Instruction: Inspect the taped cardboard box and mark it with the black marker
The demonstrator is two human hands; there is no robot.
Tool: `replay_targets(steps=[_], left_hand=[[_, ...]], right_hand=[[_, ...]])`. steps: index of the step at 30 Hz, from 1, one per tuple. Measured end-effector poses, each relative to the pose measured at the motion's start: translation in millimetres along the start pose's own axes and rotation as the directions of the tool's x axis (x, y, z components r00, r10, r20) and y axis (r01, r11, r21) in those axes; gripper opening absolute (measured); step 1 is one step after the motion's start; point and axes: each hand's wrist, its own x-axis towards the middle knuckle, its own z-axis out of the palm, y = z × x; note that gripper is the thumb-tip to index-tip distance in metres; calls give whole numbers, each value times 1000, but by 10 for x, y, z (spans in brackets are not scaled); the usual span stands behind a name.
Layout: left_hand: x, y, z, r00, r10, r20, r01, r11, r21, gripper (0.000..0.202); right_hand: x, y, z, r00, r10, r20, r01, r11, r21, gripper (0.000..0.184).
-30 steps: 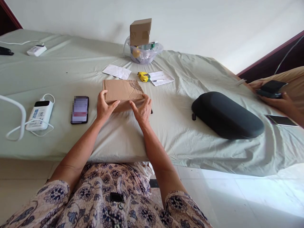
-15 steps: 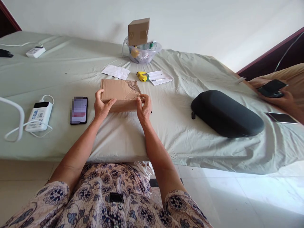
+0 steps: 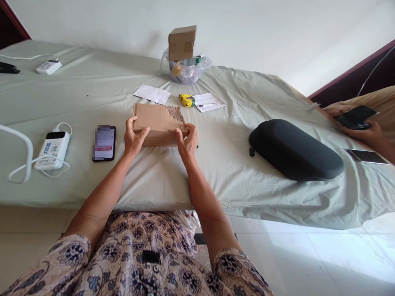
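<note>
A brown cardboard box (image 3: pixel 156 117) with a torn, scuffed far right corner rests on the cloth-covered table in front of me. My left hand (image 3: pixel 134 139) grips its left end, thumb along the near top edge and fingers round the side. At the right end my right hand (image 3: pixel 186 142) holds it the same way, the thumb on the near edge. Beyond the box are a white paper (image 3: pixel 152 94), a yellow tape measure (image 3: pixel 186 100) and a second paper (image 3: pixel 205 100) with a pen (image 3: pixel 206 105) on it.
Left of the box lie a phone (image 3: pixel 104 144) and a white power bank (image 3: pixel 53 150) with cables. A plastic basket (image 3: pixel 189 75) carries another cardboard box (image 3: pixel 182 43). To the right sit a black case (image 3: pixel 296 149) and another person's hand (image 3: pixel 364 133) holding a dark object.
My right thumb has shifted left along the box's near edge and now lies flatter. Both hands stay on the box; the whole view has moved slightly.
</note>
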Motion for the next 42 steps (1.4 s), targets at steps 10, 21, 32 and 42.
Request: replay_targets(steps=[10, 21, 32, 42], left_hand=[[63, -101, -22, 999, -38, -2, 37, 995, -98, 69], [147, -113, -86, 999, 34, -36, -39, 986, -163, 71], [190, -182, -138, 1000, 21, 13, -20, 995, -101, 64], [77, -92, -44, 998, 62, -8, -62, 994, -93, 70]], right_hand=[[65, -2, -26, 982, 147, 115, -174, 948, 267, 47], [81, 51, -38, 969, 151, 195, -216, 898, 382, 54], [128, 55, -171, 997, 65, 29, -71, 958, 277, 61], [118, -12, -139, 999, 32, -32, -25, 979, 204, 59]])
